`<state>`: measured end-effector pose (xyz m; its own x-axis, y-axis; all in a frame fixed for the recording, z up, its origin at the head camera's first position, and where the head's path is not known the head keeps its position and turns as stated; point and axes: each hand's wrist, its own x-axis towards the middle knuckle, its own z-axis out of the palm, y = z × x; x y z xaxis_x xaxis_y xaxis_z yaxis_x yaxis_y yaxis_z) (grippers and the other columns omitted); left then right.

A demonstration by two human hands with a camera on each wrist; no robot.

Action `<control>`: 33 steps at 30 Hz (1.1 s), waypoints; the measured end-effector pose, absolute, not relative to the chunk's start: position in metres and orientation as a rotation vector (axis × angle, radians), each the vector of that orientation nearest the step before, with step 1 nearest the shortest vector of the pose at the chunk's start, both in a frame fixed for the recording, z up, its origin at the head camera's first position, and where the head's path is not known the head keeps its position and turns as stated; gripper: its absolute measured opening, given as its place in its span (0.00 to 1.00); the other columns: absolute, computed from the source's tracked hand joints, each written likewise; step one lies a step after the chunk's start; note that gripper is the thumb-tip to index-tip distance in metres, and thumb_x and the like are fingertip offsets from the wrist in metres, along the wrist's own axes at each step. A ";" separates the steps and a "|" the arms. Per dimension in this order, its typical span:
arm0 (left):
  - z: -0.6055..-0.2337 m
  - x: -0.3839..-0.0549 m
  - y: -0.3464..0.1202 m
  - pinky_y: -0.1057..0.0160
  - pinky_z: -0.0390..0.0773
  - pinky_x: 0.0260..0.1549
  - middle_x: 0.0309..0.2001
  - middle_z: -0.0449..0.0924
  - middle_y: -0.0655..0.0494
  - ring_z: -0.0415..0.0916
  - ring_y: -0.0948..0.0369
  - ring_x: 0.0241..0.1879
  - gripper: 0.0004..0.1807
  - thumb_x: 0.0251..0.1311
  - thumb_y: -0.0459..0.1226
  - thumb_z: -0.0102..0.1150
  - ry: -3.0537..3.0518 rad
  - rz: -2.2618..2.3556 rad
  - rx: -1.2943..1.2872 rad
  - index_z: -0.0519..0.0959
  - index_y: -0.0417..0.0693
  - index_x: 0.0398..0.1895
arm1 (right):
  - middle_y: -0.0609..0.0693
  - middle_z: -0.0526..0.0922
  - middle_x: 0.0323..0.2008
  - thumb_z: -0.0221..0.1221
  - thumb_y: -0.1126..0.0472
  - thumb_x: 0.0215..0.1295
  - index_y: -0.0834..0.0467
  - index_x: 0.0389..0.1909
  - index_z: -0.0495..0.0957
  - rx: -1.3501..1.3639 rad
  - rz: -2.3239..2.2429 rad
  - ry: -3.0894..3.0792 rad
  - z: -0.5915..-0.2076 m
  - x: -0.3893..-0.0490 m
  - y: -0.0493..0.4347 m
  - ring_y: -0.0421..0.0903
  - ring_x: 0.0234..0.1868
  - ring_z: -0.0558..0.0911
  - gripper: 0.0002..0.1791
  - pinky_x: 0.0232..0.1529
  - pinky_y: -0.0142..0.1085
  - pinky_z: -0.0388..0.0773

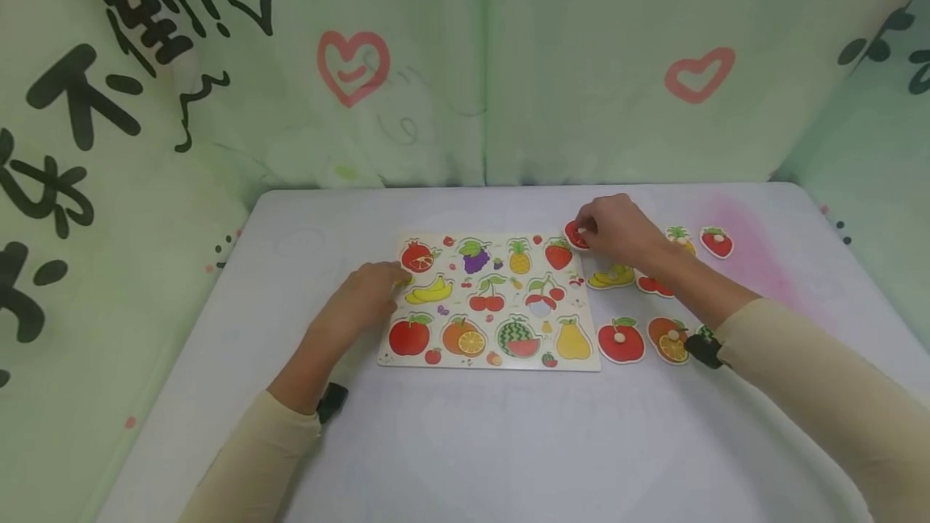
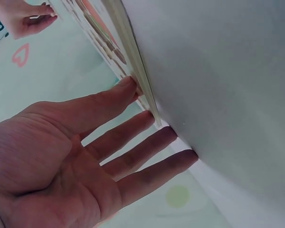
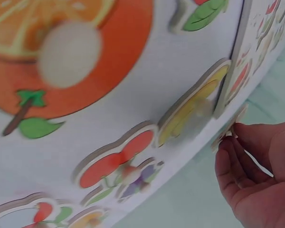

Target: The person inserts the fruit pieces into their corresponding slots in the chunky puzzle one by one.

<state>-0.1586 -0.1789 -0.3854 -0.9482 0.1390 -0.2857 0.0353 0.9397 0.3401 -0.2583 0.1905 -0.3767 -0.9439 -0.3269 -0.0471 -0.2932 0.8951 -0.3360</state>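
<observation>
A wooden fruit puzzle board [image 1: 475, 355] lies flat on the table, printed with several fruit pictures. My left hand [image 1: 366, 293] touches the board's left edge near its upper corner. In the left wrist view the fingers of my left hand [image 2: 99, 152] are fairly straight, the thumb against the board's edge [image 2: 137, 57] and two fingertips down on the table. Beyond the board's upper right corner, my right hand [image 1: 625, 228] pinches a red pomegranate puzzle piece [image 1: 572, 234]. The right wrist view shows that piece [image 3: 237, 118] edge-on between thumb and fingers of my right hand [image 3: 259, 171].
Right of the board lie loose knobbed pieces: an apple [image 1: 621, 341], an orange [image 1: 667, 331], bananas [image 1: 609, 277], a strawberry [image 1: 719, 243], a pineapple [image 1: 679, 236] and cherries [image 1: 651, 286]. My right forearm covers some. A green curtain [image 1: 436, 135] stands behind the white table [image 1: 465, 450].
</observation>
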 end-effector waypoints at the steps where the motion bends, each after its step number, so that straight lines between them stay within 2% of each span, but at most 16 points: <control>1: -0.385 -0.159 -0.178 0.46 0.76 0.68 0.74 0.71 0.44 0.64 0.45 0.76 0.34 0.63 0.31 0.69 2.787 0.483 0.122 0.73 0.45 0.73 | 0.63 0.87 0.48 0.64 0.66 0.68 0.67 0.53 0.84 -0.498 -0.504 2.957 -0.376 -0.258 0.187 0.57 0.46 0.81 0.15 0.53 0.51 0.85; 10: -0.387 -0.158 -0.178 0.46 0.76 0.68 0.73 0.71 0.44 0.64 0.45 0.75 0.33 0.62 0.30 0.70 2.778 0.514 0.085 0.73 0.45 0.72 | 0.61 0.87 0.47 0.63 0.66 0.69 0.66 0.51 0.85 -0.579 -0.527 2.927 -0.372 -0.259 0.148 0.55 0.44 0.81 0.13 0.51 0.47 0.87; 19: -0.389 -0.162 -0.179 0.48 0.80 0.64 0.71 0.73 0.44 0.66 0.46 0.74 0.33 0.62 0.31 0.71 2.794 0.502 0.082 0.75 0.47 0.71 | 0.58 0.88 0.47 0.63 0.65 0.70 0.65 0.49 0.86 -0.686 -0.541 2.886 -0.370 -0.261 0.109 0.52 0.46 0.83 0.11 0.55 0.45 0.86; 33: -0.387 -0.163 -0.177 0.48 0.79 0.65 0.71 0.73 0.44 0.66 0.46 0.74 0.32 0.61 0.31 0.72 2.802 0.499 0.094 0.76 0.47 0.70 | 0.56 0.89 0.45 0.60 0.65 0.71 0.63 0.48 0.87 -0.880 -0.574 2.822 -0.379 -0.263 0.044 0.48 0.41 0.83 0.11 0.45 0.38 0.86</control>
<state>-0.1627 -0.1773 -0.3869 -0.9548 0.1145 -0.2742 0.0129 0.9378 0.3469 -0.2627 0.0435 -0.3793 -0.8214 -0.5702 -0.0115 -0.5204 0.7577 -0.3937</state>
